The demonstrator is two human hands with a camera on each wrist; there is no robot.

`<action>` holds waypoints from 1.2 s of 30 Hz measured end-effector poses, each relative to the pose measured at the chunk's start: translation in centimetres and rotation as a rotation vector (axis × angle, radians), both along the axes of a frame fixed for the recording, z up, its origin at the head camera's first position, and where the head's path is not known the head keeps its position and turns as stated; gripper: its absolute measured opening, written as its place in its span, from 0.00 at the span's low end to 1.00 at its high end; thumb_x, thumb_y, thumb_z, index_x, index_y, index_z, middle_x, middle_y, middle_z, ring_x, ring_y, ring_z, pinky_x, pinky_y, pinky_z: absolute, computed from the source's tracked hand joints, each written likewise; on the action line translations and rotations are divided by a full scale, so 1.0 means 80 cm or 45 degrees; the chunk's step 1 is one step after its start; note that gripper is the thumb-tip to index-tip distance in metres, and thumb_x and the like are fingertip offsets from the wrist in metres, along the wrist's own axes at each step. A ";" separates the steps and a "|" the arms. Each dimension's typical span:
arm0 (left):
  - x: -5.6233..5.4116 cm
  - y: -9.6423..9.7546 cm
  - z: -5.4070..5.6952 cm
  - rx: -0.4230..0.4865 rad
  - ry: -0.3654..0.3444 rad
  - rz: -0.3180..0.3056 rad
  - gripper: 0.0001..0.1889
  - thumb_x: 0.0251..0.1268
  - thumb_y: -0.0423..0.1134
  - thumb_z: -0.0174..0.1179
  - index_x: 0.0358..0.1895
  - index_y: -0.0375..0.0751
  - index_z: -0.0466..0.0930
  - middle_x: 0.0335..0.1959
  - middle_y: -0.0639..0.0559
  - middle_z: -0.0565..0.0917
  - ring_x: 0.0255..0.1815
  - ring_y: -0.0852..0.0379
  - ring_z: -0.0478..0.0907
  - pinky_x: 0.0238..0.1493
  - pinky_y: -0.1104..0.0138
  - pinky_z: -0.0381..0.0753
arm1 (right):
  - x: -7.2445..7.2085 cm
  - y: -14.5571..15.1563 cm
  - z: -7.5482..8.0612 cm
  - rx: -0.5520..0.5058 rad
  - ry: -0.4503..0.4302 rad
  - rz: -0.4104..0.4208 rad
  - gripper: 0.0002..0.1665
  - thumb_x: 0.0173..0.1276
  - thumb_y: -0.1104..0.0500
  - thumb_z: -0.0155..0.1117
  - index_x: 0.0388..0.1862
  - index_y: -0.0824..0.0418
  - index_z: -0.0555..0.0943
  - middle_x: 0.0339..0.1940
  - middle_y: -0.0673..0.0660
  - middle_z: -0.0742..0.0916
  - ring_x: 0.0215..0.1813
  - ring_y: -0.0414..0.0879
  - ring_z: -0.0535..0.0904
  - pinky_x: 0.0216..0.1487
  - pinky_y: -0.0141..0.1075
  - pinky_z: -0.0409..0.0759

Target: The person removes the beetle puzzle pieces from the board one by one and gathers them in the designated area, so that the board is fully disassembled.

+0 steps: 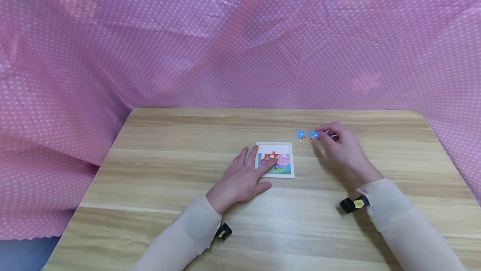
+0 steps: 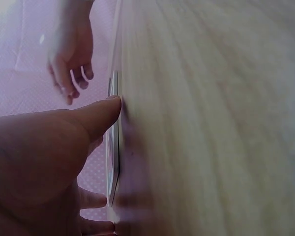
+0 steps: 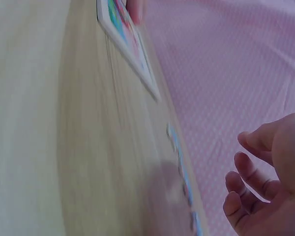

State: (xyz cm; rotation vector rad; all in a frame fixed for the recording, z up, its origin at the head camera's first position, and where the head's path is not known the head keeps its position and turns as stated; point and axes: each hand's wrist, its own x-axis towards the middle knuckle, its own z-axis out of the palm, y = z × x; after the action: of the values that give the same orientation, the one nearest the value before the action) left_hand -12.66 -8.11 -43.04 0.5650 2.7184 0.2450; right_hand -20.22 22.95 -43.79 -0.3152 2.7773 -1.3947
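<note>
A small white puzzle tray (image 1: 292, 159) lies flat at the middle of the table, its lower part filled with a pink pig in red among flowers; the upper strip is bare white. My left hand (image 1: 242, 179) rests with spread, straight fingers over the tray's left side, the index finger on the picture. Beyond the tray's upper right corner lie loose blue puzzle pieces (image 1: 300, 134) in a row. Over the right end of that row hovers my right hand (image 1: 343, 143). Its fingers (image 3: 255, 179) are loosely bent, with nothing between them in the right wrist view.
The wooden table (image 1: 169, 162) has a straight back edge behind the pieces. Pink dotted cloth (image 1: 225, 54) hangs behind it and on both sides. A black wrist device (image 1: 354, 204) is strapped at the right cuff, another (image 1: 224, 231) at the left.
</note>
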 end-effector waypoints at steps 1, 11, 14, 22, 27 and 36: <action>0.000 -0.001 0.000 -0.001 -0.003 -0.003 0.37 0.81 0.63 0.56 0.87 0.74 0.54 0.91 0.36 0.44 0.90 0.29 0.45 0.88 0.42 0.56 | 0.002 -0.005 0.002 -0.009 -0.008 0.012 0.19 0.86 0.55 0.57 0.63 0.64 0.85 0.54 0.63 0.85 0.49 0.49 0.79 0.44 0.27 0.79; 0.001 -0.002 -0.002 -0.004 -0.009 -0.003 0.36 0.81 0.64 0.55 0.87 0.74 0.54 0.91 0.36 0.45 0.90 0.29 0.45 0.88 0.43 0.55 | 0.007 -0.052 0.009 -0.035 0.030 0.184 0.14 0.84 0.62 0.59 0.60 0.64 0.87 0.52 0.65 0.89 0.48 0.51 0.81 0.48 0.30 0.80; 0.001 -0.002 -0.002 -0.009 -0.011 -0.002 0.36 0.81 0.64 0.55 0.87 0.75 0.54 0.91 0.36 0.45 0.90 0.29 0.44 0.89 0.43 0.55 | 0.007 -0.062 0.010 -0.015 0.012 0.227 0.14 0.84 0.62 0.59 0.60 0.64 0.87 0.53 0.64 0.89 0.49 0.51 0.82 0.50 0.32 0.80; 0.002 -0.003 -0.002 -0.018 -0.002 -0.015 0.38 0.81 0.65 0.55 0.88 0.73 0.53 0.91 0.36 0.44 0.90 0.29 0.44 0.88 0.42 0.54 | 0.005 -0.085 0.006 0.022 -0.056 0.290 0.15 0.85 0.59 0.59 0.60 0.61 0.87 0.55 0.59 0.89 0.50 0.50 0.82 0.52 0.40 0.81; 0.001 -0.005 -0.003 -0.019 0.027 -0.037 0.38 0.81 0.65 0.54 0.88 0.71 0.53 0.91 0.35 0.46 0.90 0.28 0.46 0.88 0.42 0.57 | 0.004 -0.098 0.004 0.008 -0.089 0.325 0.15 0.85 0.60 0.59 0.60 0.62 0.87 0.55 0.60 0.89 0.49 0.51 0.81 0.52 0.41 0.80; 0.002 -0.008 -0.007 -0.042 0.063 -0.069 0.37 0.81 0.65 0.54 0.87 0.72 0.55 0.90 0.36 0.49 0.89 0.28 0.48 0.87 0.43 0.58 | -0.001 -0.116 -0.002 0.036 -0.078 0.368 0.14 0.84 0.58 0.61 0.58 0.62 0.88 0.51 0.58 0.90 0.45 0.49 0.82 0.48 0.40 0.82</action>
State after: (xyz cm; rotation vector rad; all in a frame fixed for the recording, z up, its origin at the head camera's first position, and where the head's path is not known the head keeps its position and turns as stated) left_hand -12.50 -8.71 -43.59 0.6425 2.7445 0.1741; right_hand -20.34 13.66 -43.95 -0.6317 2.5713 -1.2724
